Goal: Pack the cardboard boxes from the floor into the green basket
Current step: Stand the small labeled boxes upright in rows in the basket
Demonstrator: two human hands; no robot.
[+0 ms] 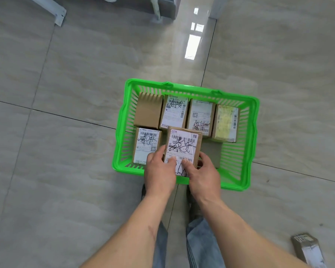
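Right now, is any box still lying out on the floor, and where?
Yes: one cardboard box lies on the tiles at the lower right of the head view, outside the green basket, beyond the person's right hand.

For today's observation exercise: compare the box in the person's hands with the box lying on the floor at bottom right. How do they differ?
1. The held box is over the green basket; the floor box lies outside it, on the tiles.
2. The held box is gripped by both hands, left and right; the floor box is untouched.
3. The held box is fully visible; the floor box is cut off by the picture's edge.

Both are brown cardboard with white labels.
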